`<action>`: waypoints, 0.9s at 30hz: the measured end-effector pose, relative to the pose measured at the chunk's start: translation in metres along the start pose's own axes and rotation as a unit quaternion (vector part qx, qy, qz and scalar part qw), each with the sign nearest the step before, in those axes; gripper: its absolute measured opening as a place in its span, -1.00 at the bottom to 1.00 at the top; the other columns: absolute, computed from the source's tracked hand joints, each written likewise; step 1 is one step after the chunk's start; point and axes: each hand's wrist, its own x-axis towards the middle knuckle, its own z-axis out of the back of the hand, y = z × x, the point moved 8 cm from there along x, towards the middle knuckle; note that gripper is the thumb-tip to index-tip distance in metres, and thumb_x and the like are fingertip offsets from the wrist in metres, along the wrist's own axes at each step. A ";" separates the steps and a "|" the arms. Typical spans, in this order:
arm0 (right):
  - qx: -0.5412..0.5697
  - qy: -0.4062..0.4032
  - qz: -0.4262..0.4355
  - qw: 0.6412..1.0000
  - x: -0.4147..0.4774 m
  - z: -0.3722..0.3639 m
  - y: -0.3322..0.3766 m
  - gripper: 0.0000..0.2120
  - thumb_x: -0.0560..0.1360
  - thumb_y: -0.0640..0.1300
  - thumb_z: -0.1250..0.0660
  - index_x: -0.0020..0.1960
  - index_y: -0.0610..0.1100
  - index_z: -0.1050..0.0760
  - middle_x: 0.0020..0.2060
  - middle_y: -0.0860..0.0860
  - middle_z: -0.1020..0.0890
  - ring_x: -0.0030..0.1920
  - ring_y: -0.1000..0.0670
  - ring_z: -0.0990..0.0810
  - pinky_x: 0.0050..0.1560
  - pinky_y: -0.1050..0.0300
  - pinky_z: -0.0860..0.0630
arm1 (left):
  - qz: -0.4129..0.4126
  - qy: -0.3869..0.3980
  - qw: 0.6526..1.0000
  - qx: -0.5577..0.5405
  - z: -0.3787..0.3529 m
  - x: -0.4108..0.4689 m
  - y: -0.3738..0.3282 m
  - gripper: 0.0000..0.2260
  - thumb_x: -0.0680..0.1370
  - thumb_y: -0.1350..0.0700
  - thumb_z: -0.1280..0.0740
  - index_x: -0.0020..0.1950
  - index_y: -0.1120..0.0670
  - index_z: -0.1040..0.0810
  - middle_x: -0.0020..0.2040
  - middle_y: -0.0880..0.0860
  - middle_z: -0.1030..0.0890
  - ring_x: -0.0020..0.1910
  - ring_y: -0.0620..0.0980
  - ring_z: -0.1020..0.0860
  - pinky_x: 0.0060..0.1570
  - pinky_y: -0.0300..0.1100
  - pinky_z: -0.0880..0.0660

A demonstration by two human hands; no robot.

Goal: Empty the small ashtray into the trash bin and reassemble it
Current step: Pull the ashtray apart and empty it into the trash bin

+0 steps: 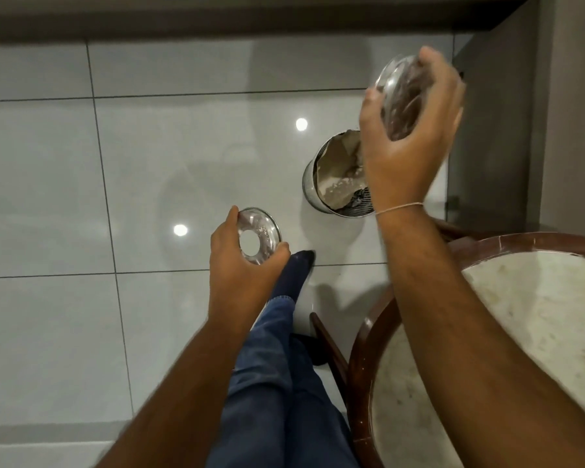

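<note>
Hiding bin [309, 184] partly, right hand [409, 143], blurred bowl [399, 92]

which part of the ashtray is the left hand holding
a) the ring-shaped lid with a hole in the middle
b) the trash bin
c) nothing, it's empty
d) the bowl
a: the left hand grips the flat lid with a round hole in its centre, while the right hand holds the bowl tilted above the bin.

Two hands [240, 261] [409, 146], two ashtray parts [259, 236] [401, 96], seemingly one bin [309, 182]
</note>
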 end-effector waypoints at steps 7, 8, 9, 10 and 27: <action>-0.039 0.125 -0.173 0.976 -0.018 -0.037 -0.054 -0.34 0.52 0.26 -0.50 0.50 -0.02 -0.45 0.37 -0.04 -0.62 0.32 -0.12 -0.58 0.22 0.01 -0.69 | -0.007 0.015 1.000 0.018 -0.002 0.008 0.003 -0.14 0.49 -0.11 -0.58 0.69 -0.08 -0.23 0.55 -0.05 -0.39 0.39 -0.16 -0.37 0.26 -0.22 -0.37; -0.019 0.075 -0.122 0.990 -0.005 -0.029 -0.041 -0.33 0.50 0.29 -0.49 0.49 0.00 -0.45 0.36 -0.01 -0.62 0.28 -0.07 -0.59 0.19 0.19 -0.66 | -0.001 0.013 1.000 0.018 -0.003 0.010 0.004 -0.14 0.49 -0.12 -0.58 0.69 -0.09 -0.23 0.55 -0.04 -0.39 0.39 -0.15 -0.36 0.26 -0.21 -0.38; -0.019 0.048 -0.077 0.996 0.003 -0.028 -0.032 -0.34 0.50 0.30 -0.49 0.48 0.01 -0.45 0.34 0.01 -0.62 0.26 -0.04 -0.60 0.18 0.35 -0.58 | 0.004 0.012 1.000 0.017 -0.005 0.011 0.004 -0.15 0.49 -0.13 -0.57 0.69 -0.09 -0.23 0.55 -0.04 -0.39 0.38 -0.14 -0.37 0.27 -0.19 -0.38; -0.027 0.057 -0.057 0.996 0.003 -0.032 -0.030 -0.34 0.51 0.28 -0.49 0.48 0.00 -0.45 0.33 0.01 -0.63 0.24 -0.03 -0.61 0.17 0.42 -0.54 | 0.010 0.013 1.000 0.013 -0.008 0.012 0.004 -0.16 0.50 -0.13 -0.57 0.69 -0.09 -0.23 0.54 -0.05 -0.39 0.38 -0.14 -0.37 0.29 -0.17 -0.39; 0.076 0.092 -0.306 0.945 -0.021 -0.001 -0.082 -0.29 0.54 0.27 -0.49 0.59 0.11 -0.34 0.35 0.04 -0.63 0.28 0.07 -0.67 0.17 0.18 -0.73 | -0.025 0.026 0.999 -0.017 -0.029 0.025 -0.049 -0.17 0.52 -0.12 -0.56 0.70 -0.16 -0.20 0.62 -0.04 -0.36 0.54 0.01 -0.42 0.44 0.02 -0.49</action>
